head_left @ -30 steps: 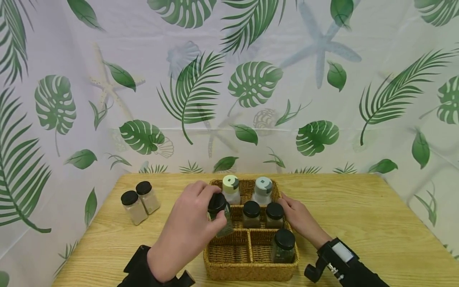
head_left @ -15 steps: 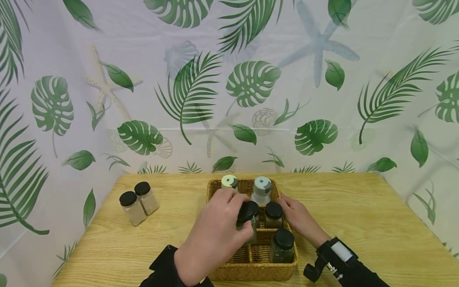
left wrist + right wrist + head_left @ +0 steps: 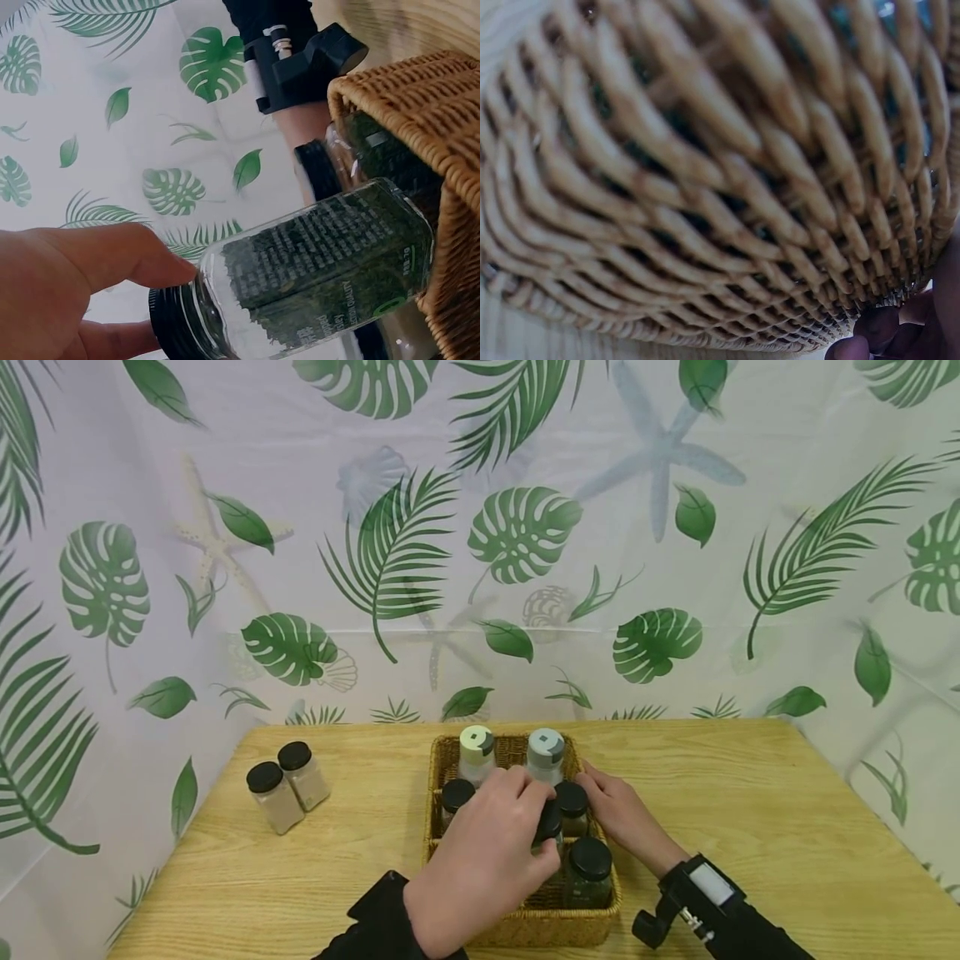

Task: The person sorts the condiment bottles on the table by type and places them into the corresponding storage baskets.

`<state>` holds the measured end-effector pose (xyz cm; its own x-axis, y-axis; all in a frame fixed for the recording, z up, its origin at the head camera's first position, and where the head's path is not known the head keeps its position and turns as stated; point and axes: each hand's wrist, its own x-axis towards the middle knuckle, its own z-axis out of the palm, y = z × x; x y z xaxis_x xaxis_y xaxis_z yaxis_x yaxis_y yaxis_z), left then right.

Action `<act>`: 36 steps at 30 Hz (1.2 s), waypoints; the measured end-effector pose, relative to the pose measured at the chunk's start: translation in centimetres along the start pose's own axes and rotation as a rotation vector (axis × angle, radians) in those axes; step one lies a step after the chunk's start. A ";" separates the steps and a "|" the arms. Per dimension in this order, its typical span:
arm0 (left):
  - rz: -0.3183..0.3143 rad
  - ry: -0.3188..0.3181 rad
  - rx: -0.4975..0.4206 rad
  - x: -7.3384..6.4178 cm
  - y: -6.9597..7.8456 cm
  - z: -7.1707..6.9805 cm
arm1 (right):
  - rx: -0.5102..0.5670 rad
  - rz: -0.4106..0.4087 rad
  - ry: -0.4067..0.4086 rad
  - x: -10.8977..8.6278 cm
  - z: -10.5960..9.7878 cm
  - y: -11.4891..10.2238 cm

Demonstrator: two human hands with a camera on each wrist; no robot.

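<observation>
My left hand (image 3: 487, 860) holds a glass spice jar of dried green herbs (image 3: 322, 262) by its black lid (image 3: 176, 322), thumb and fingers on either side. The jar is tilted, its base at the wicker basket (image 3: 551, 931), left of another herb jar (image 3: 588, 872) in the front right compartment. Whether its base touches the basket floor cannot be seen. My right hand (image 3: 626, 814) grips the basket's right side near the middle row. In the right wrist view, fingertips (image 3: 877, 326) lie against the woven wall (image 3: 705, 187).
In the basket's back row stand a yellow-capped bottle (image 3: 476, 752) and a grey-capped bottle (image 3: 545, 756). Black-lidded jars (image 3: 456, 797) (image 3: 572, 806) fill the middle row, partly hidden. Two pale-filled jars (image 3: 277, 802) (image 3: 303, 777) stand on the table's left.
My left hand has carried the herb jar rightward and lower, from over the basket's left side to beside the front right jar. The right hand has stayed on the basket.
</observation>
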<state>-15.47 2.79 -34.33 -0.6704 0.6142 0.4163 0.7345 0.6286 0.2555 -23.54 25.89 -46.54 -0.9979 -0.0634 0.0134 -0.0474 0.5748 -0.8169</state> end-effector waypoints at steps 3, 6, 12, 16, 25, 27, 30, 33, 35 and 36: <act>-0.003 -0.027 0.008 0.1 0.0 0.5 | -0.003 0.004 0.001 0.0 0.0 0.0; 0.002 -0.052 0.007 0.0 0.0 1.0 | 0.001 0.007 0.002 0.0 0.0 -0.1; 0.013 -0.088 0.013 -0.2 -0.4 2.1 | -0.007 0.010 0.009 0.0 0.1 -0.1; 0.017 -0.102 0.027 -0.4 -0.6 3.0 | -0.008 0.012 0.011 0.1 0.1 -0.1; 0.016 -0.184 0.022 -0.8 -0.8 4.4 | -0.021 0.003 0.020 0.0 0.2 0.1; 0.010 -0.193 0.024 -0.8 -0.9 4.7 | -0.026 0.001 0.022 0.0 0.2 0.1; 0.003 -0.202 0.027 -0.8 -1.1 5.1 | -0.026 0.004 0.021 0.0 0.2 0.0; -0.001 -0.203 0.032 -0.8 -1.2 5.3 | -0.028 0.003 0.016 0.0 0.2 -0.1; -0.004 -0.205 0.032 -0.8 -1.3 5.4 | -0.033 0.004 0.017 0.0 0.2 -0.1; -0.005 -0.205 0.031 -0.8 -1.3 5.4 | -0.039 0.004 0.018 0.0 0.2 -0.1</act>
<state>-16.49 4.04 -39.68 -0.6840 0.6929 0.2280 0.7293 0.6448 0.2287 -23.57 25.71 -46.57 -0.9987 -0.0466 0.0210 -0.0450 0.6066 -0.7937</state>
